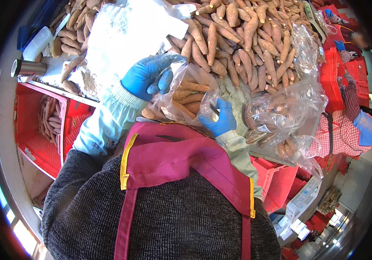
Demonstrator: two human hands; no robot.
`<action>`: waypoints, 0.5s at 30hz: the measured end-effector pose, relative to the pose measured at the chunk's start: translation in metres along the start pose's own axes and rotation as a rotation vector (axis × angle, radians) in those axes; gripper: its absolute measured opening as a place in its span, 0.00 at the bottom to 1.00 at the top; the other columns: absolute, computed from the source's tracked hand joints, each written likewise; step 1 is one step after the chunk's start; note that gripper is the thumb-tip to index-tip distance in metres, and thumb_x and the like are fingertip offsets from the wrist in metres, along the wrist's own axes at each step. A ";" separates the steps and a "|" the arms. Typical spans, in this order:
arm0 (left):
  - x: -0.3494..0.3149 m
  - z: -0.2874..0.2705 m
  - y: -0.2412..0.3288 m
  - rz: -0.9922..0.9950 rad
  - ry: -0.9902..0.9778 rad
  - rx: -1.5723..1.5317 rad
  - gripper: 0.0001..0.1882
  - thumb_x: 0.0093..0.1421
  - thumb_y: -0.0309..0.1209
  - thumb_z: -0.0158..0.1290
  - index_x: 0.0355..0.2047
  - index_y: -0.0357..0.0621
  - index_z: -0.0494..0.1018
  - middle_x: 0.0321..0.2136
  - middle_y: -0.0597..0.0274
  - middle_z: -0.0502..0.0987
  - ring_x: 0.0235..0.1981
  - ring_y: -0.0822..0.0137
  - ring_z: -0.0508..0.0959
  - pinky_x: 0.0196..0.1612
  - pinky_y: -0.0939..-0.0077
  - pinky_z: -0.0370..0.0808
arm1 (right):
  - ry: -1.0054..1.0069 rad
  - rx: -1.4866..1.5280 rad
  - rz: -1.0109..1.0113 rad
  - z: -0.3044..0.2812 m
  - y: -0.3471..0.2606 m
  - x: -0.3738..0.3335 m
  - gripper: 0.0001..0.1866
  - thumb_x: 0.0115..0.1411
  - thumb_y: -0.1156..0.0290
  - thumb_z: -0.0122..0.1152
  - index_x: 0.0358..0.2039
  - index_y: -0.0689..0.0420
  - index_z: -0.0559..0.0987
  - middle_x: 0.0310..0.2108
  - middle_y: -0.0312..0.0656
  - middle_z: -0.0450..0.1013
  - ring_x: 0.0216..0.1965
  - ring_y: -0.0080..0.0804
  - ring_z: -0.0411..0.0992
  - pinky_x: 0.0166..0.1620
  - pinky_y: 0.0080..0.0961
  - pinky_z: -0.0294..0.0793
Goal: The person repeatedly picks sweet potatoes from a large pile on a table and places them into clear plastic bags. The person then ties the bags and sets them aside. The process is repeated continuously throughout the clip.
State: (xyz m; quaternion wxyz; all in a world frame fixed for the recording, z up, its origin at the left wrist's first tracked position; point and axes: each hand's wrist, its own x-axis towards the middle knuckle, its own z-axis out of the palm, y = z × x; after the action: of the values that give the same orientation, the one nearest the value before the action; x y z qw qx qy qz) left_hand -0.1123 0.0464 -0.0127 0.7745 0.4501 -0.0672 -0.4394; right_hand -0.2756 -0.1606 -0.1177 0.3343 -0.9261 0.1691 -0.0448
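A clear plastic bag (211, 84) with several long brown sweet potatoes (190, 96) in it lies at the near edge of the table, its mouth facing me. My left hand (149, 78), in a blue glove, is closed on the upper left rim of the bag with its fingers curled. In a matching glove, my right hand (220, 118) grips the bag's lower right side between thumb and fingers. Something small and dark shows between those fingers, too indistinct to name. Behind the bag rises a large heap of loose sweet potatoes (248, 41).
Filled clear bags (276, 110) lie to the right. White plastic sheeting (129, 34) covers the back left. A metal tumbler (28, 68) lies on its side at far left. Red crates (38, 136) stand below the table on both sides. A person in a checked top (339, 134) is at right.
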 end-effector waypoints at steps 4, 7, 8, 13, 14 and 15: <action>-0.008 0.001 0.003 0.036 0.047 -0.032 0.18 0.59 0.35 0.39 0.43 0.33 0.65 0.06 0.70 0.59 0.05 0.80 0.53 0.16 0.89 0.54 | -0.052 0.963 0.346 -0.018 -0.005 0.002 0.07 0.47 0.69 0.57 0.25 0.57 0.71 0.22 0.37 0.67 0.24 0.26 0.65 0.28 0.20 0.67; -0.020 -0.002 0.012 0.137 0.087 0.082 0.18 0.57 0.37 0.42 0.39 0.32 0.66 0.06 0.69 0.60 0.05 0.80 0.55 0.15 0.87 0.55 | 0.022 1.074 0.334 -0.073 -0.006 0.001 0.03 0.47 0.80 0.53 0.23 0.58 0.71 0.16 0.33 0.63 0.16 0.17 0.59 0.17 0.11 0.56; -0.024 -0.003 0.016 0.179 0.097 0.146 0.18 0.56 0.37 0.42 0.37 0.32 0.66 0.06 0.69 0.61 0.05 0.80 0.55 0.15 0.86 0.55 | -0.011 1.252 0.257 -0.094 -0.007 -0.002 0.03 0.47 0.80 0.50 0.23 0.58 0.69 0.16 0.35 0.63 0.15 0.18 0.59 0.16 0.12 0.56; -0.042 0.007 0.033 0.400 -0.147 -0.058 0.15 0.51 0.32 0.50 0.35 0.33 0.69 0.27 0.54 0.74 0.21 0.70 0.71 0.26 0.80 0.67 | -0.177 1.773 -0.086 -0.173 -0.018 -0.012 0.03 0.53 0.72 0.44 0.26 0.56 0.66 0.16 0.37 0.62 0.12 0.21 0.56 0.16 0.22 0.57; -0.045 0.012 0.032 0.387 -0.253 -0.106 0.16 0.49 0.31 0.51 0.37 0.34 0.69 0.29 0.54 0.74 0.28 0.68 0.72 0.34 0.77 0.68 | -0.013 1.645 -0.117 -0.183 -0.019 -0.013 0.06 0.55 0.67 0.43 0.28 0.56 0.66 0.17 0.36 0.61 0.13 0.21 0.55 0.17 0.20 0.55; -0.048 0.018 0.030 0.282 -0.299 -0.140 0.17 0.48 0.30 0.53 0.38 0.35 0.69 0.32 0.54 0.74 0.35 0.66 0.73 0.42 0.73 0.68 | 0.005 1.660 -0.073 -0.195 -0.020 -0.015 0.06 0.56 0.66 0.41 0.26 0.53 0.65 0.15 0.33 0.59 0.11 0.20 0.53 0.17 0.20 0.53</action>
State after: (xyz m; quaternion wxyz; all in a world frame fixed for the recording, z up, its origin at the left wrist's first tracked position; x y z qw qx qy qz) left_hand -0.1316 0.0770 0.0349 0.8391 0.3109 -0.2130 -0.3922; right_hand -0.3221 -0.2592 0.0457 0.9067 -0.3833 0.0518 -0.1680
